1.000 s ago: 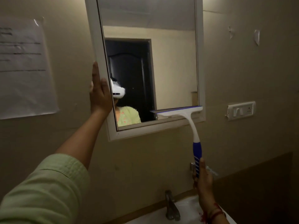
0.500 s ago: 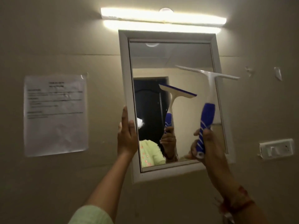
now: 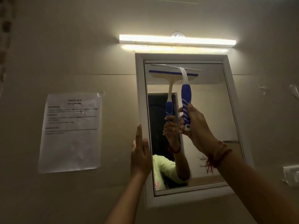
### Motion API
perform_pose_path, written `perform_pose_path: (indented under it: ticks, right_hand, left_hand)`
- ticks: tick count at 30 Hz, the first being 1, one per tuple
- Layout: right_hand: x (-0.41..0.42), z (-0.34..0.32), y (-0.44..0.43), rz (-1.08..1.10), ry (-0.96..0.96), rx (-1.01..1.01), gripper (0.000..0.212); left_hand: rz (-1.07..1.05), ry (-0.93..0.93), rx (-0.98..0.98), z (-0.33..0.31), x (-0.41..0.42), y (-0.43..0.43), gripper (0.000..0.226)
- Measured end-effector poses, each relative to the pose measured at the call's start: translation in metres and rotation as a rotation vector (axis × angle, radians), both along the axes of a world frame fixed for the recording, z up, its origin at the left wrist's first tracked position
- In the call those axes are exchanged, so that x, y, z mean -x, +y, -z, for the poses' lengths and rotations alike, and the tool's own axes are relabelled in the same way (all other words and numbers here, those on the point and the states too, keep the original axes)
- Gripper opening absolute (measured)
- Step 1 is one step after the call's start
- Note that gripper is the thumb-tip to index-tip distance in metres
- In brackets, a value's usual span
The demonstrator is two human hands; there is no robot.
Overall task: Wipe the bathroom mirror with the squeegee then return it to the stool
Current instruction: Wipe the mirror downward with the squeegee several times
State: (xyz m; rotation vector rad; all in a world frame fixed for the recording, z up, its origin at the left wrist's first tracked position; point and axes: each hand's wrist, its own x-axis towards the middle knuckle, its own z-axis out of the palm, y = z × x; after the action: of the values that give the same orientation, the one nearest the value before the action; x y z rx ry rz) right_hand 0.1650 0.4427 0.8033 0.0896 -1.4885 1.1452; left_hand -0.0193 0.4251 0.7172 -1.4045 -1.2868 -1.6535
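Observation:
A white-framed mirror (image 3: pixel 233 97) hangs on the beige wall. My right hand (image 3: pixel 195 125) grips the blue-and-white handle of the squeegee (image 3: pixel 186 96). Its white blade lies against the glass near the mirror's top left, and its reflection shows just below and beside it. My left hand (image 3: pixel 140 152) rests flat, fingers up, on the mirror's left frame edge. The stool is out of view.
A lit tube light (image 3: pixel 177 39) glows above the mirror. A printed paper sheet (image 3: pixel 71 131) is taped to the wall at the left. A white switch plate (image 3: pixel 292 174) sits at the right edge.
The squeegee has gone from the mirror's bottom edge up to its top and shifted left, blade now against the glass. The view has tilted upward; my left hand stays on the frame.

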Motion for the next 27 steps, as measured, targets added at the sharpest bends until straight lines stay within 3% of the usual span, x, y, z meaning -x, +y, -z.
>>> perform_pose_path:
  ticks: [4,8,21,27]
  right_hand:
    - [0.011,-0.017,-0.003,0.016,0.038,0.041,0.029]
    - [0.016,-0.021,-0.003,-0.029,0.0,0.025,0.039]
    - [0.013,-0.029,0.012,0.227,-0.061,-0.038,0.034]
    - [0.016,-0.025,0.017,0.193,-0.063,-0.011,0.038]
  left_hand:
    - [-0.009,-0.013,-0.019,0.0,-0.001,-0.001,0.047]
    - [0.007,-0.013,-0.011,-0.001,-0.001,-0.002,0.047]
    - [-0.026,0.014,-0.04,-0.001,-0.003,-0.004,0.047]
    - [-0.021,0.0,-0.024,-0.001,-0.003,-0.005,0.048]
